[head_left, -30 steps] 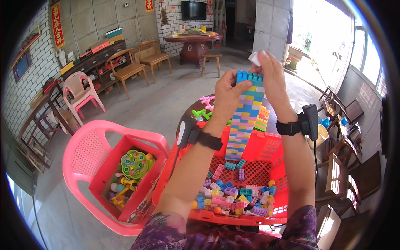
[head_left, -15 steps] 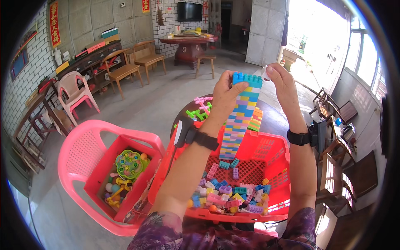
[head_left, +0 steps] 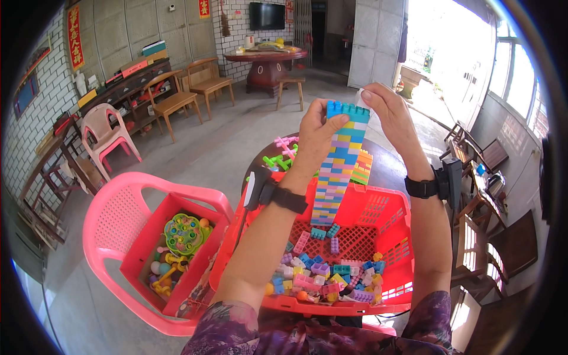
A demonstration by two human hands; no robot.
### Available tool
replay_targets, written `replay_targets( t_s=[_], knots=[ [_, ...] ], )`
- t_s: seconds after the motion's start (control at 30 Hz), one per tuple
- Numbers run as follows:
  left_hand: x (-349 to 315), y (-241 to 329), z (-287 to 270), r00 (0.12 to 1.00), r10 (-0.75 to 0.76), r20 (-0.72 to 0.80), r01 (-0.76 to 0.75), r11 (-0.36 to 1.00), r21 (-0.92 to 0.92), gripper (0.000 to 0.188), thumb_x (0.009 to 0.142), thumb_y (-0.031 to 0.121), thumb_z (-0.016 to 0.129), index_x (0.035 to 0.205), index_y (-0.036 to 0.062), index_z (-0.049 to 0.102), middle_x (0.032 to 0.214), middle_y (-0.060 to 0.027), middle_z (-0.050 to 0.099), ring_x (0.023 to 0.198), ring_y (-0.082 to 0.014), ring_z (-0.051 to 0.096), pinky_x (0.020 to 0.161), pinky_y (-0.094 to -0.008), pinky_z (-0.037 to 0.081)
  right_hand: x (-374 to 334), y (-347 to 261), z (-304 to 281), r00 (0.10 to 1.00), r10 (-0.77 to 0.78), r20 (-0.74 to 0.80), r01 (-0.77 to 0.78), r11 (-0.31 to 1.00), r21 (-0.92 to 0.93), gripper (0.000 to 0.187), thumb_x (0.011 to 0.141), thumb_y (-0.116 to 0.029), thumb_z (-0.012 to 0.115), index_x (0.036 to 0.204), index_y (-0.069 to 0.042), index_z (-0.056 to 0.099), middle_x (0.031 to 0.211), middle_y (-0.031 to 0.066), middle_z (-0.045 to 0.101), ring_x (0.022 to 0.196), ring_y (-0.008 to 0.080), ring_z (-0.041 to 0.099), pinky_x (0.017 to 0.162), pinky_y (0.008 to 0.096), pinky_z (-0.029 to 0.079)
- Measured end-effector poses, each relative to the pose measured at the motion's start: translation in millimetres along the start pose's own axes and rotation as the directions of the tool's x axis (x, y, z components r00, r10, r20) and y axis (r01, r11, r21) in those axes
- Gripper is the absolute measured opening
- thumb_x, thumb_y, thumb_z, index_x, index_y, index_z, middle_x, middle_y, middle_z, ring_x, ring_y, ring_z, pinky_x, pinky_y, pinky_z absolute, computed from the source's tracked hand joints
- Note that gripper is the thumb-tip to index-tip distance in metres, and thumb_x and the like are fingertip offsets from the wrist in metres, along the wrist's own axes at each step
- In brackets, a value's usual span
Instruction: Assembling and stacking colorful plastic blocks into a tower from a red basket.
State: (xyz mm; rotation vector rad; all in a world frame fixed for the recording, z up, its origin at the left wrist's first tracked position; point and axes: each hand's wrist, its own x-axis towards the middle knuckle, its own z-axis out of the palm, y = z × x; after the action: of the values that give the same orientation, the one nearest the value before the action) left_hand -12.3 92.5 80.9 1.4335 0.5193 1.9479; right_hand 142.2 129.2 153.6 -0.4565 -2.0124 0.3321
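A tall tower of toy building blocks [head_left: 338,163], layered in blue, yellow, pink and white with a teal and blue top row, stands upright in the red plastic basket [head_left: 395,228]. My left hand [head_left: 316,127] is closed around its upper left side, thumb across the front near the top. At the tower's top right corner, my right hand [head_left: 387,109] pinches a white block [head_left: 359,96] between thumb and fingers. Part of that block is hidden by the fingers. Loose blocks [head_left: 322,269] in many colours lie on the basket floor below, several near the tower's foot.
To the left a pink plastic chair [head_left: 118,204] bears a red box [head_left: 139,260] of toys, including a round green toy [head_left: 184,234]. Behind the basket, a dark round table [head_left: 387,163] holds pink and green toy pieces [head_left: 281,161] and an orange block stack [head_left: 362,165].
My right hand has moved left with the white block, from beside the tower to over its top right corner. The left hand keeps its hold and has shifted slightly left.
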Motion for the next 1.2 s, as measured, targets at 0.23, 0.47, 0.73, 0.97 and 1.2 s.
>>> replay_targets(
  t_s=[0.23,0.47,0.73,0.97,1.2],
  knots=[
    [0.3,-1.8,-1.1,1.0,0.011,0.009,-0.011,1.0,-0.022,0.032,0.083,0.014,0.069,0.104,0.0014,0.049,0.094,-0.0038,0.056,0.085,-0.0087,0.054,0.075,-0.0225,0.046,3.8,3.4,9.4,0.999,-0.033,0.039,0.034,0.999,-0.036,0.026,0.09,-0.024,0.055,0.089,0.001,0.06,0.08,0.0124,0.057,0.073,0.0237,0.055,0.066,0.0323,0.043],
    [-0.1,-1.4,-1.9,1.0,0.001,-0.001,-0.001,1.0,-0.011,0.031,0.083,0.013,0.069,0.104,0.0015,0.049,0.094,-0.0036,0.056,0.084,-0.0085,0.053,0.075,-0.0224,0.046,2.2,4.1,7.9,0.998,-0.058,0.028,0.06,0.995,-0.075,0.026,0.089,-0.025,0.055,0.089,0.0,0.06,0.077,0.0128,0.058,0.072,0.0246,0.056,0.065,0.0334,0.044],
    [1.1,-2.8,-0.9,1.0,0.009,-0.011,-0.009,1.0,0.017,0.031,0.083,0.015,0.069,0.104,0.0014,0.05,0.093,-0.0042,0.057,0.085,-0.0089,0.054,0.076,-0.0227,0.046,2.0,4.0,4.1,1.0,-0.02,-0.013,0.019,1.0,-0.024,0.026,0.09,-0.024,0.055,0.088,0.001,0.06,0.074,0.0109,0.056,0.069,0.0202,0.053,0.064,0.031,0.043],
    [1.5,-3.2,-1.6,1.0,-0.003,-0.014,0.003,1.0,0.014,0.031,0.083,0.015,0.069,0.104,0.0019,0.05,0.093,-0.004,0.058,0.085,-0.0089,0.055,0.076,-0.0228,0.047,0.8,6.3,3.8,1.0,-0.029,0.008,0.029,0.999,-0.035,0.025,0.09,-0.024,0.054,0.087,0.001,0.06,0.074,0.0103,0.057,0.068,0.0189,0.052,0.063,0.0303,0.042],
    [1.7,-3.2,-0.5,1.0,0.004,-0.003,-0.004,1.0,-0.003,0.032,0.082,0.015,0.069,0.103,0.0019,0.05,0.093,-0.004,0.057,0.085,-0.0086,0.054,0.076,-0.0223,0.046,2.2,3.4,8.4,1.0,-0.013,0.018,0.013,1.0,-0.019,0.025,0.088,-0.024,0.055,0.088,0.001,0.061,0.075,0.0117,0.058,0.07,0.0209,0.054,0.064,0.032,0.043]
  ],
)
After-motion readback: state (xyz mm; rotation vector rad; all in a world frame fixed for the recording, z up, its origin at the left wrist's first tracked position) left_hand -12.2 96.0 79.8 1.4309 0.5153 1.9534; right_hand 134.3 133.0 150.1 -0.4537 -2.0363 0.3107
